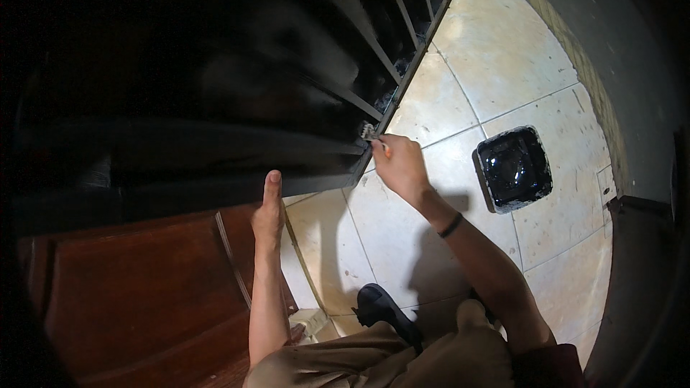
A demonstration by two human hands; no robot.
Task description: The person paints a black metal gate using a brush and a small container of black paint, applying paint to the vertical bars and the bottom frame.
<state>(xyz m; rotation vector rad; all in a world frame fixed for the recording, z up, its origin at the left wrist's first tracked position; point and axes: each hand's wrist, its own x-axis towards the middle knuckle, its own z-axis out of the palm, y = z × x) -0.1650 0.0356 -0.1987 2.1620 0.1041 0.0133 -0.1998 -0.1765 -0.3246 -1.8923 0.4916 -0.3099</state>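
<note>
My right hand is closed around a small brush with a bit of orange at its handle. The brush's pale, dark-smeared head touches or nearly touches the lower corner of a black metal gate, where the bars meet the edge frame. At the gate's near edge is my left hand, thumb stretched upward against the dark surface. Its other fingers are hidden, so whether they grip the edge cannot be told. A square tray of glossy black liquid, probably paint, sits on the floor to the right.
Light floor tiles bear small dark specks. A brown panelled wooden door stands at lower left, with a pale object by its foot. My dark shoe is below the gate. A grey wall curves along the right.
</note>
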